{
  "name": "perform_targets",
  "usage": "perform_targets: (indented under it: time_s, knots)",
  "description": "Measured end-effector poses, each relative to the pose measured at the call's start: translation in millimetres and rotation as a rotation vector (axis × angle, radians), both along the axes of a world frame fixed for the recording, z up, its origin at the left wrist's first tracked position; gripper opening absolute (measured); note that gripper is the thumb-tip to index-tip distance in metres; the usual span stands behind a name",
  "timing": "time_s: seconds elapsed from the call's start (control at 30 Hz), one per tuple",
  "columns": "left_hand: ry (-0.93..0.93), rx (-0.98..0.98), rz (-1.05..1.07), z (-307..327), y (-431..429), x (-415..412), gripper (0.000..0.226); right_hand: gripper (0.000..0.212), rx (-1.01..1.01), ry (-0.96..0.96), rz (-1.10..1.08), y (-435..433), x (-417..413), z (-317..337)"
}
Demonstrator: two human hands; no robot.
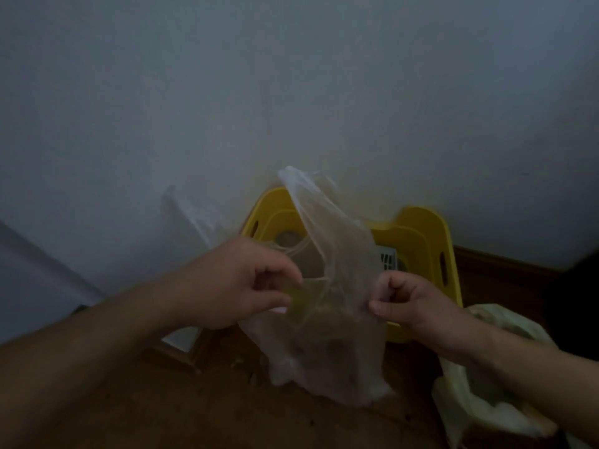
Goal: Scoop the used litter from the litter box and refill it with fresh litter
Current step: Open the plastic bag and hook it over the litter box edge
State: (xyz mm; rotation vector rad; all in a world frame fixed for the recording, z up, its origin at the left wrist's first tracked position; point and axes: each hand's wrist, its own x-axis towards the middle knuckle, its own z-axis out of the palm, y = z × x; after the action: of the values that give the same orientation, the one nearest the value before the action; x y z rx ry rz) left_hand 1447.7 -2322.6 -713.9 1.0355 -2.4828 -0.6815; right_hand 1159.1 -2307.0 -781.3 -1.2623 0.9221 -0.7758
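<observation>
A thin clear plastic bag (337, 306) hangs in front of me, its handles sticking up and its bottom resting on the wooden floor. My left hand (240, 283) pinches the bag's left edge. My right hand (408, 303) pinches its right edge. Behind the bag stands the yellow litter box (421, 231) against the wall, mostly hidden by the bag. A white slotted scoop (388, 259) lies inside it at the right. The litter itself is barely visible in the dim light.
A pale yellowish bag (486, 384) lies crumpled on the floor at the lower right. A white wall (291, 92) fills the upper view. A brown skirting board (505, 270) runs to the right of the box. The floor (194, 400) is brown wood.
</observation>
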Motion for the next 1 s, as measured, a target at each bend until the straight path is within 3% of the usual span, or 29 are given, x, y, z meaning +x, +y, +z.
perform_targets:
  time_s: [0.13, 0.23, 0.3, 0.43, 0.53, 0.63, 0.73, 0.83, 1.0]
  knots:
    - [0.022, -0.080, -0.032, 1, -2, -11, 0.025, 0.014, -0.026, 0.026, -0.016, -1, -12, 6]
    - [-0.017, -0.146, -0.064, 2, -6, -15, 0.022, 0.042, -0.126, 0.067, -0.125, -13, -22, 30]
    - [-0.044, -0.187, -0.078, 3, -6, -18, 0.017, 0.049, -0.261, 0.084, -0.162, -20, -25, 52]
    - [-0.134, -0.213, -0.127, 3, 1, -28, 0.024, 0.033, -0.393, 0.029, -0.007, -13, -2, 92]
    - [-0.179, -0.234, -0.118, 0, 8, -35, 0.013, 0.017, -0.426, 0.061, 0.086, -5, 36, 99]
    - [-0.224, -0.173, -0.099, -11, 15, -42, 0.017, 0.013, -0.468, 0.282, 0.116, -13, 68, 92]
    - [-0.261, -0.102, -0.078, -23, 24, -43, 0.015, 0.011, -0.581, 0.679, 0.171, -24, 77, 81]
    - [-0.245, 0.019, -0.023, -25, 34, -40, 0.009, 0.012, -0.604, 1.003, 0.360, -23, 72, 67]
    - [-0.238, 0.275, 0.119, -33, 40, -36, 0.009, 0.019, -0.414, 1.194, 0.559, -8, 60, 49]
